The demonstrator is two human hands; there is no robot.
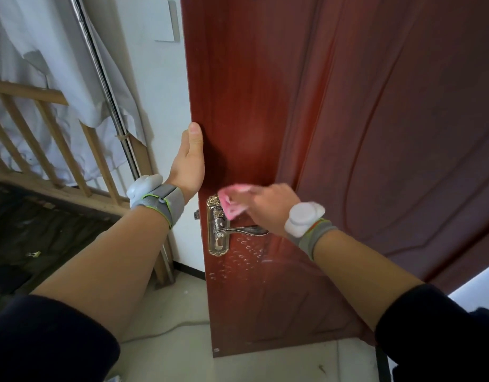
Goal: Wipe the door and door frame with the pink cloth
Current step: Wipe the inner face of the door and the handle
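Observation:
A dark red wooden door point(306, 106) stands open in front of me, its free edge to the left. My left hand point(189, 158) grips that edge, thumb on the front face, fingers hidden behind it. My right hand point(268, 206) is shut on the pink cloth point(232, 202) and presses it against the door just above the brass lever handle point(224, 230). The cloth and hand are blurred. Small wet marks dot the door below the handle.
A white wall point(160, 86) lies behind the door edge. A wooden rail frame point(39, 139) draped with white fabric and a metal pole point(111, 103) stand at the left. Pale floor tiles point(182, 326) run underneath, with a thin cable across them.

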